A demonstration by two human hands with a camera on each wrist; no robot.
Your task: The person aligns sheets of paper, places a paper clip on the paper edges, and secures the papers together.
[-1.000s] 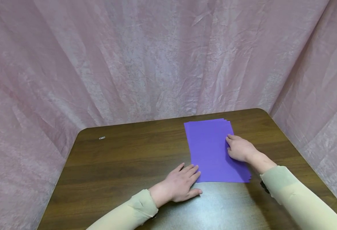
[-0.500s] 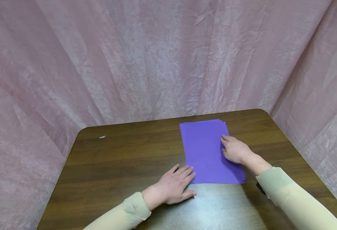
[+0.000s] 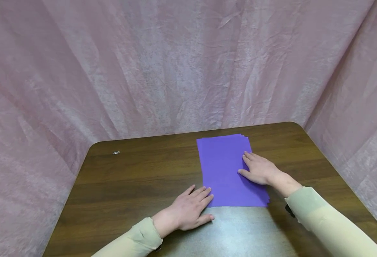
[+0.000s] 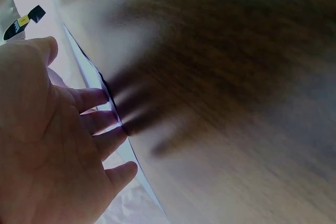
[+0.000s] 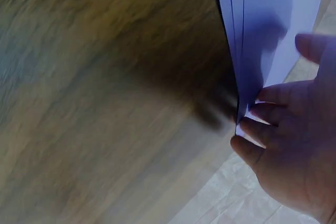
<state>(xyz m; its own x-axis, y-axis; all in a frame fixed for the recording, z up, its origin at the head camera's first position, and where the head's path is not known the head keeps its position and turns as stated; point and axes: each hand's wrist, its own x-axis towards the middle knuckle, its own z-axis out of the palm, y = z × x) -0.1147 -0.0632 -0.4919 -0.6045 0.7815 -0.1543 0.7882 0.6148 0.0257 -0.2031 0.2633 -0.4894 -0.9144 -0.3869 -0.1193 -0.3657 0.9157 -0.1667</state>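
A stack of purple paper sheets (image 3: pixel 224 167) lies on the brown wooden table, its layers slightly fanned so that several edges show. My left hand (image 3: pixel 190 208) is spread flat at the stack's lower left corner, fingertips on the sheet edge and thumb over the table. In the left wrist view, the left fingers (image 4: pixel 107 140) reach the paper's edge. On the opposite long side, my right hand (image 3: pixel 259 169) touches the paper with extended fingers, thumb spread over the top sheet. The right wrist view shows the uneven layers of the stack (image 5: pixel 249 35) beside the right fingertips.
A small paper clip (image 3: pixel 116 152) lies near the far left corner of the table (image 3: pixel 137 171). Pink curtains (image 3: pixel 182 71) hang behind the table and along its sides. Light glares off the tabletop in front of the stack.
The purple stack has slid left across the table, and both hands have moved left with it. My right thumb has spread away from the fingers.
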